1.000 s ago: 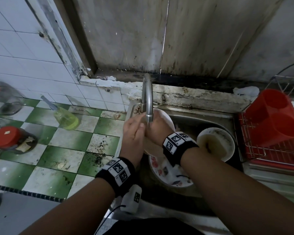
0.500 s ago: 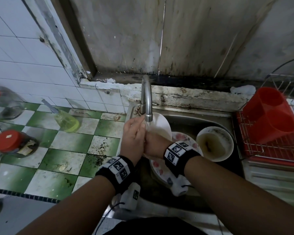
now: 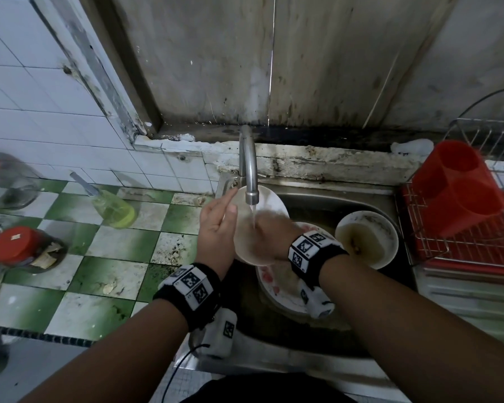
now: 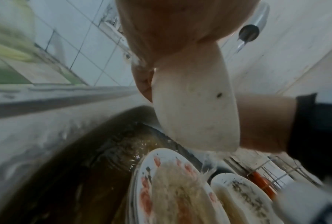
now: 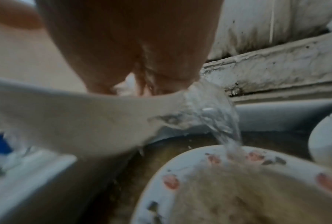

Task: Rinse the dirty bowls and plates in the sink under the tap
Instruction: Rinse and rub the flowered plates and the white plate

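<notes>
A white bowl (image 3: 264, 199) (image 4: 195, 106) (image 5: 75, 118) is tilted under the running tap (image 3: 248, 170). My left hand (image 3: 219, 223) (image 4: 171, 30) grips its left rim, with the fingers along the outside. My right hand (image 3: 264, 235) (image 5: 132, 45) is inside the bowl and blurred, fingers pressed against the inner wall under the stream. Water spills over the bowl's edge onto a flower-patterned plate (image 3: 277, 289) (image 5: 180, 181) (image 4: 155, 181) lying in the sink (image 3: 332, 199). A second white bowl (image 3: 367, 237) (image 4: 238, 189) with murky water sits at the right of the sink.
A red cutlery holder (image 3: 457, 187) stands in a wire dish rack (image 3: 477, 248) right of the sink. On the green-and-white tiled counter (image 3: 122, 245) to the left are a yellow-green detergent bottle (image 3: 114, 209) and red-lidded jars (image 3: 21, 245). Brown water lies in the basin.
The bowl has tipped down toward me. My right hand has slid into it under the stream. My left hand has shifted to the bowl's left rim.
</notes>
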